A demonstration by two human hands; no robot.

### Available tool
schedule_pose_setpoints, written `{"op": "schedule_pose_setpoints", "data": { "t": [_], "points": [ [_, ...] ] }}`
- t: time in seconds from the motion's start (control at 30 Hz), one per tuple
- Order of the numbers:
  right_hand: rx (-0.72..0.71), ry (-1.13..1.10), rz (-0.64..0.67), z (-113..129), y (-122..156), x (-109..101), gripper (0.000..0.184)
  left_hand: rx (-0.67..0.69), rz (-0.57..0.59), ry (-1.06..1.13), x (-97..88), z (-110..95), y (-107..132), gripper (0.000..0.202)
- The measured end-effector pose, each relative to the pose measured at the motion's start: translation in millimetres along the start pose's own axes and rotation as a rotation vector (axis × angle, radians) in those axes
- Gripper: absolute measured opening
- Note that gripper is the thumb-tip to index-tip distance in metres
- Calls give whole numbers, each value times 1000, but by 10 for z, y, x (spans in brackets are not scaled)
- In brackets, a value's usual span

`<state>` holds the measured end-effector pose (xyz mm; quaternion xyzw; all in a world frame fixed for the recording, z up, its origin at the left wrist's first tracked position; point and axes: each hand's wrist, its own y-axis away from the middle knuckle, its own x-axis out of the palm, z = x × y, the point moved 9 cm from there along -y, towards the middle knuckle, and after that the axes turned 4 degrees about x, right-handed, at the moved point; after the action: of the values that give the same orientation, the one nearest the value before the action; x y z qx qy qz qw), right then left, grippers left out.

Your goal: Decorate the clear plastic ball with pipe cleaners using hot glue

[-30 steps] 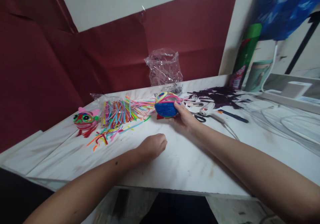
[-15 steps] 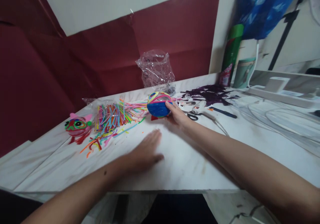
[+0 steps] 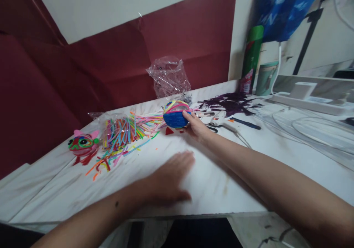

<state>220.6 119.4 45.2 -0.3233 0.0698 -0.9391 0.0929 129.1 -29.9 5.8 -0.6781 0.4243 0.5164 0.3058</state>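
My right hand (image 3: 197, 127) grips a rounded craft piece (image 3: 177, 119) by its right side, thumb across the front. Its lower half is ribbed blue; pink and yellow strips edge a see-through upper part. Lower down, my left hand (image 3: 174, 176) is stretched out flat over the white table (image 3: 210, 181), fingers extended and slightly blurred, with nothing in it. Whether its palm touches the table I cannot tell. A small red triangular piece (image 3: 169, 131) lies just below the craft piece.
At left stands a colourful animal-like figure (image 3: 83, 144), beside a clear bag of pipe cleaners (image 3: 121, 131) with loose bits in front. A white glue gun (image 3: 219, 119), purple shreds (image 3: 229, 103) and a power strip (image 3: 309, 103) are at right. A crumpled plastic bag (image 3: 170, 78) stands behind.
My left hand has moved right and a little nearer to me, away from the craft piece. My right hand still holds that piece in about the same place. The view has shifted slightly.
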Motion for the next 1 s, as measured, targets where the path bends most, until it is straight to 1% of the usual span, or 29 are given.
{"op": "schedule_pose_setpoints", "data": {
  "t": [0.03, 0.07, 0.1, 0.13, 0.17, 0.2, 0.27, 0.3, 0.33, 0.37, 0.4, 0.43, 0.47, 0.5, 0.53, 0.57, 0.6, 0.63, 0.7, 0.83, 0.9, 1.0],
  "points": [
    [-3, 0, -5, 0, -12, -16, 34, 100, 36, 28, 76, -228, 12, 97],
    [-6, 0, -11, -1, -20, -31, 34, 169, 72, 56, 137, -381, 22, 95],
    [-7, 0, -15, -3, -23, -41, 34, 173, 96, 63, 169, -409, 20, 95],
    [-7, 0, -18, -5, -22, -45, 34, 118, 135, 57, 192, -308, 10, 96],
    [-7, 2, -19, -6, -17, -42, 34, 21, 153, 38, 175, -101, 2, 101],
    [-7, 5, -16, -6, -9, -33, 35, -90, 159, 7, 128, 165, 10, 101],
    [-9, 12, -4, -5, 7, -5, 35, -317, 89, -90, -76, 704, 93, 97],
    [-11, 15, 2, -4, 11, 8, 35, -375, 51, -129, -172, 863, 156, 96],
    [-12, 18, 6, -3, 12, 15, 36, -371, 3, -154, -255, 901, 212, 97],
    [-13, 20, 7, -3, 10, 16, 36, -299, -48, -156, -311, 810, 256, 97],
    [-12, 23, 5, -5, 4, 10, 36, -173, -38, -127, -287, 612, 292, 97],
    [-11, 25, -1, -7, -3, -1, 37, -35, 16, -75, -210, 358, 337, 95],
    [-9, 28, -8, -9, -11, -15, 37, 84, 124, -12, -83, 98, 394, 90],
    [-7, 31, -15, -12, -17, -29, 37, 143, 188, 37, -4, -102, 445, 85],
    [-4, 35, -24, -16, -22, -43, 36, 147, 187, 61, 13, -217, 465, 82],
    [0, 39, -31, -20, -24, -54, 36, 117, 187, 61, 23, -252, 463, 76],
    [4, 43, -37, -24, -23, -60, 37, 80, 153, 50, -7, -226, 440, 76],
    [7, 48, -39, -26, -18, -60, 37, 68, 148, 37, -17, -172, 408, 80],
    [7, 54, -36, -22, -1, -44, 38, -14, 144, -3, -45, 92, 323, 85],
    [-6, 56, -27, -5, 31, -6, 37, -131, 118, -30, -109, 658, 149, 83],
    [-9, 56, -27, -11, 35, -5, 36, -165, 73, -13, -146, 877, 76, 84],
    [-7, 58, -24, -40, 33, -14, 36, -244, -61, 87, -236, 1181, 3, 83]
  ]
}}
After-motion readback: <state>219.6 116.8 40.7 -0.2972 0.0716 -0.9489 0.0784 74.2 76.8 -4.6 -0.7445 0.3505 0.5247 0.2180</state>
